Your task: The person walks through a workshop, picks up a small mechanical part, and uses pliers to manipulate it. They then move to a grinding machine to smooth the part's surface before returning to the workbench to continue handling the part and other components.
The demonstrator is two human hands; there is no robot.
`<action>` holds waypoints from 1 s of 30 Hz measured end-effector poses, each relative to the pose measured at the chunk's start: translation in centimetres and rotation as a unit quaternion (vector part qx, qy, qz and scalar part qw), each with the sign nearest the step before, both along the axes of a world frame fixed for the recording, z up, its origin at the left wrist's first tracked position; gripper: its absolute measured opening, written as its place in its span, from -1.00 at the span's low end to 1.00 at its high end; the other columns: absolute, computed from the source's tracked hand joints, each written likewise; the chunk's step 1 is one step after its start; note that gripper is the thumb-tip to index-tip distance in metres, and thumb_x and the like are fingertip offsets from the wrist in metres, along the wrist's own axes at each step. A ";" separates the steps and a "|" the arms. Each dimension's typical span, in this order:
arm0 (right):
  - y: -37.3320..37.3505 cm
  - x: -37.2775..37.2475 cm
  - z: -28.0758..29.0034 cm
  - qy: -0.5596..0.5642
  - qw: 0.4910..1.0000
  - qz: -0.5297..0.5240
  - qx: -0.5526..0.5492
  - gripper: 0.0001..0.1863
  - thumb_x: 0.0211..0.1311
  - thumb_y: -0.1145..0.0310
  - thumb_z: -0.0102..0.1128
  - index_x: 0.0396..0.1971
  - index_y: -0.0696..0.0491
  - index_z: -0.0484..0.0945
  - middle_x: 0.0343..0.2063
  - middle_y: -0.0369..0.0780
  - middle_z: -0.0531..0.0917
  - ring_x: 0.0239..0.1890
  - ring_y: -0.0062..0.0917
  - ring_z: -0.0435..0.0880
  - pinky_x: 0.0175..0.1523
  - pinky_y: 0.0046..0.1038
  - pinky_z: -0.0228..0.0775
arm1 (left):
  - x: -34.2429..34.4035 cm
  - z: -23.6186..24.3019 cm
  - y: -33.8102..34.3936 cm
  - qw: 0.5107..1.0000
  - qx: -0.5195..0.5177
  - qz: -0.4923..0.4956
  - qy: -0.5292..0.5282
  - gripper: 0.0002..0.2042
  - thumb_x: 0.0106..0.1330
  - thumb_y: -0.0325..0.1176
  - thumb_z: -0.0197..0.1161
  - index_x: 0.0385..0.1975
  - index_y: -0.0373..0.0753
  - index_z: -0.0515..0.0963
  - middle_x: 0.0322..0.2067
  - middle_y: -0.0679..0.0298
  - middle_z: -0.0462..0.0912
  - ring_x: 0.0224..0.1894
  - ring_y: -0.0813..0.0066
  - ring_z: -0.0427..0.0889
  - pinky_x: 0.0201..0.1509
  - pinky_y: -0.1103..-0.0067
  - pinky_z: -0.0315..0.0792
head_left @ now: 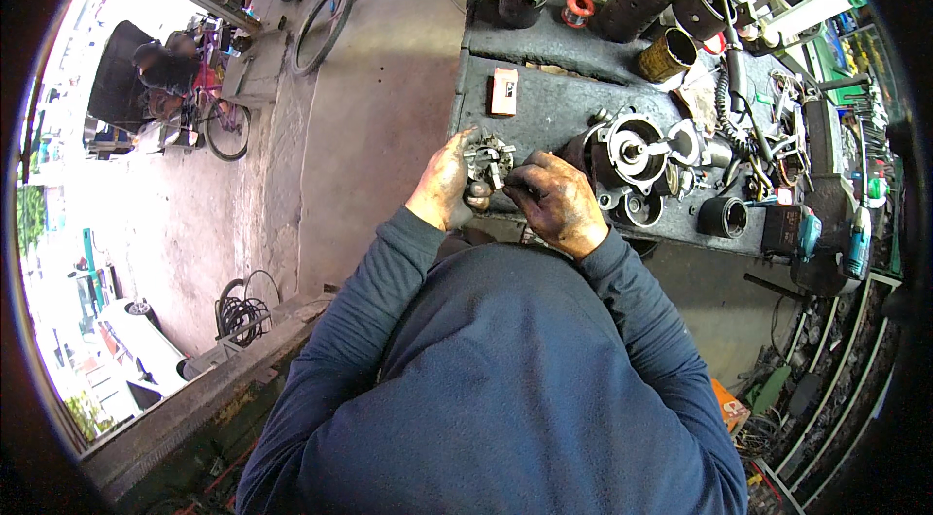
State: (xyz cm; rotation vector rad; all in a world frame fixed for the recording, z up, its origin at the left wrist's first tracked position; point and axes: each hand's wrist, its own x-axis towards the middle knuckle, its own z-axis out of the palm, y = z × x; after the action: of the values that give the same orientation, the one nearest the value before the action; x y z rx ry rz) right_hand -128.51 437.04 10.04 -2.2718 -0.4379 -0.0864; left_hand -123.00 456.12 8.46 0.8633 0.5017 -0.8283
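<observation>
A small silvery metal part (491,163) with several prongs, its exact kind unclear, rests in my left hand (445,180). The left fingers curl around it from the left and below. My right hand (559,199) is closed in a pinch at the part's right edge; whatever lies between those fingertips is hidden. Both hands are smudged with dark grime and are held at the workbench's front left edge. Just right of my right hand lies an opened motor housing (632,152) with a round metal rim and a shaft in its centre.
On the dark workbench (544,131) are a small orange-and-white box (503,92), a red solder spool (577,11), a rusty can (667,55) and a black ring (722,217). A teal cordless tool (859,241) stands at the right. A bicycle tyre (323,31) lies on the floor, upper left.
</observation>
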 end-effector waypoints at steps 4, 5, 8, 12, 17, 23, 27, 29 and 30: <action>0.0 0.0 0.2 0.024 1.000 0.010 0.015 -0.85 0.09 0.43 0.30 -0.33 0.14 0.64 -0.40 -0.06 0.57 -0.29 -0.09 0.63 -0.17 -0.16 0.49 | -0.3 0.1 -0.1 1.000 0.009 0.002 -0.027 -0.69 0.57 -0.07 -0.13 -0.13 -0.08 0.52 -0.39 0.34 0.65 -0.73 0.72 0.26 -0.74 0.73 0.14; -0.1 0.0 0.2 0.040 0.999 0.017 0.020 -0.86 0.09 0.43 0.30 -0.35 0.15 0.64 -0.39 -0.05 0.58 -0.28 -0.07 0.63 -0.16 -0.15 0.49 | -0.3 -0.1 -0.3 0.999 0.017 0.002 -0.036 -0.69 0.58 -0.07 -0.14 -0.12 -0.09 0.52 -0.38 0.33 0.66 -0.72 0.70 0.29 -0.73 0.72 0.17; -0.3 0.2 0.5 0.081 0.996 0.023 0.034 -0.86 0.11 0.43 0.33 -0.36 0.18 0.65 -0.39 -0.01 0.63 -0.28 -0.06 0.66 -0.15 -0.18 0.50 | -0.2 -1.0 -0.3 0.998 0.028 -0.006 -0.056 -0.67 0.59 -0.06 -0.15 -0.09 -0.10 0.53 -0.37 0.32 0.67 -0.67 0.63 0.41 -0.71 0.71 0.25; -0.2 0.2 0.7 0.090 0.996 0.001 0.016 -0.83 0.11 0.43 0.40 -0.35 0.21 0.68 -0.40 0.00 0.67 -0.30 -0.10 0.69 -0.17 -0.25 0.52 | 0.1 -1.9 0.8 0.998 -0.016 -0.029 -0.052 -0.64 0.59 -0.06 -0.17 -0.05 -0.13 0.53 -0.36 0.31 0.68 -0.57 0.52 0.56 -0.66 0.65 0.38; 0.3 0.4 -0.1 0.060 0.996 -0.061 -0.002 -0.81 0.11 0.41 0.41 -0.35 0.22 0.68 -0.39 0.01 0.67 -0.31 -0.09 0.70 -0.18 -0.24 0.52 | -0.6 -1.5 -0.1 0.999 -0.008 -0.018 -0.045 -0.63 0.59 -0.05 -0.17 -0.06 -0.14 0.53 -0.37 0.31 0.67 -0.62 0.51 0.51 -0.67 0.61 0.34; 0.4 0.4 0.1 0.047 0.998 -0.047 0.006 -0.81 0.11 0.40 0.42 -0.36 0.21 0.66 -0.41 0.00 0.66 -0.32 -0.09 0.69 -0.19 -0.23 0.52 | -1.1 0.0 -0.9 0.996 0.011 0.036 -0.078 -0.62 0.60 -0.02 -0.12 -0.07 -0.17 0.54 -0.40 0.31 0.64 -0.68 0.53 0.44 -0.67 0.61 0.29; -0.7 0.4 0.7 0.060 0.998 0.022 0.015 -0.82 0.05 0.41 0.36 -0.38 0.19 0.62 -0.38 -0.01 0.62 -0.28 -0.06 0.65 -0.17 -0.14 0.49 | -1.4 -2.7 0.3 0.993 -0.032 -0.024 -0.115 -0.62 0.61 -0.08 -0.14 0.06 -0.18 0.54 -0.27 0.30 0.67 -0.43 0.56 0.58 -0.51 0.57 0.44; -0.7 0.2 0.2 0.059 0.998 0.027 0.005 -0.82 0.01 0.43 0.32 -0.38 0.18 0.62 -0.37 -0.02 0.60 -0.25 -0.04 0.63 -0.16 -0.11 0.48 | -1.7 -4.0 -0.1 0.980 0.052 -0.014 -0.190 -0.61 0.61 -0.11 -0.15 0.13 -0.19 0.52 -0.21 0.29 0.69 -0.36 0.57 0.61 -0.47 0.55 0.49; -0.5 0.0 0.0 0.057 0.998 0.025 0.005 -0.82 0.01 0.44 0.31 -0.36 0.17 0.63 -0.37 -0.02 0.60 -0.25 -0.04 0.63 -0.16 -0.12 0.49 | -1.9 -4.6 -0.2 0.959 0.117 -0.005 -0.259 -0.61 0.62 -0.11 -0.15 0.14 -0.20 0.52 -0.20 0.28 0.69 -0.36 0.57 0.62 -0.46 0.54 0.50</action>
State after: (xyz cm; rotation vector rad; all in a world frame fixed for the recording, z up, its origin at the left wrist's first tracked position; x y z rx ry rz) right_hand -128.49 436.58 10.08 -2.2412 -0.4327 0.0647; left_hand -124.87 455.88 3.88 1.2554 0.1309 -0.5237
